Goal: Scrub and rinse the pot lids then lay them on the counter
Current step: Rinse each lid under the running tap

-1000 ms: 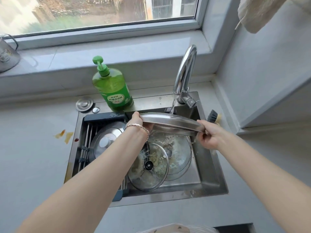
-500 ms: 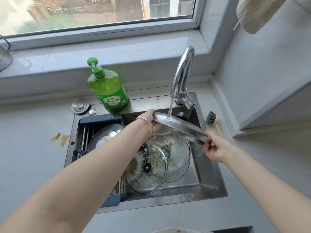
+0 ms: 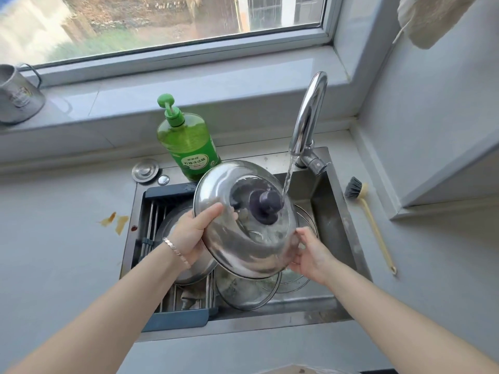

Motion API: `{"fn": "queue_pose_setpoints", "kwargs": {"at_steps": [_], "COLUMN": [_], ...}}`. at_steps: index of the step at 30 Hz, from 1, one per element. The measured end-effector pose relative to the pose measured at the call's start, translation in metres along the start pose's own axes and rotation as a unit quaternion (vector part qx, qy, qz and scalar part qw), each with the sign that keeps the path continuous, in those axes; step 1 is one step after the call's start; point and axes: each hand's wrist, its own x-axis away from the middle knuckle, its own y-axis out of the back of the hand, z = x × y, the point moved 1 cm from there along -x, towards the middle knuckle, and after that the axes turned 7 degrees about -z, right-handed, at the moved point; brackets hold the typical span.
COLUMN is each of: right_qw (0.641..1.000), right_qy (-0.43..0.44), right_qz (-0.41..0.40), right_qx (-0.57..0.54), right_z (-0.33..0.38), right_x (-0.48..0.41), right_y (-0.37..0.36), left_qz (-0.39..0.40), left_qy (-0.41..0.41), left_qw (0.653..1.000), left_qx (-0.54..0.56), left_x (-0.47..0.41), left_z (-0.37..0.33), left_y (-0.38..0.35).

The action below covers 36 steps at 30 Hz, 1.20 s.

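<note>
- We hold the lid over the sink, tilted with its domed top toward us and its dark knob showing.
- Our left hand grips the lid's left rim, thumb lying on the dome and fingers hidden beneath.
- Our right hand grips the lower right rim, fingertips curled at the edge.
- A bracelet sits on the left wrist.
- The tap stands at the back of the sink, and its stream falls onto the lid just beside the knob.
- A glass lid lies flat in the sink bottom, below the held lid and partly covered by it; soapy residue smears it.
- A second rim shows beside it toward the sink's right wall, but we cannot tell what it is.
- A blue rack fills the left part of the sink, with a steel piece in it under our left hand.
- A green soap bottle stands upright on the sink's back ledge, a round plug just to its left.
- A brush lies on the surface right of the sink.
- Brownish spills mark the surface left of the sink.
- A metal cup sits on the sill, far left behind the sink.
</note>
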Motion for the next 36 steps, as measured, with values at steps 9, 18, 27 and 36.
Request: {"fn": "queue_pose_setpoints", "kwargs": {"at_steps": [9,18,27,36], "right_qw": [0.998,0.94,0.892,0.924], "right_qy": [0.045,0.277,0.298,0.046], "right_qz": [-0.036,-0.188,-0.199,-0.088], "right_qx": [-0.021,0.07,0.274,0.369], "right_z": [0.01,0.043,0.07,0.036], "right_x": [-0.002,0.035,0.071,0.062], "right_y": [0.035,0.071,0.056,0.012], "left_qz": [0.066,-0.009,-0.082,-0.091], "left_qy": [-0.04,0.158,0.246,0.241], "left_qw": [0.977,0.98,0.965,0.964], "left_qx": [-0.197,-0.121,-0.048,-0.066], "left_x": [0.003,-0.017,-0.013,-0.003], "left_z": [0.021,0.068,0.065,0.044], "left_y": [-0.011,-0.04,-0.04,0.03]}}
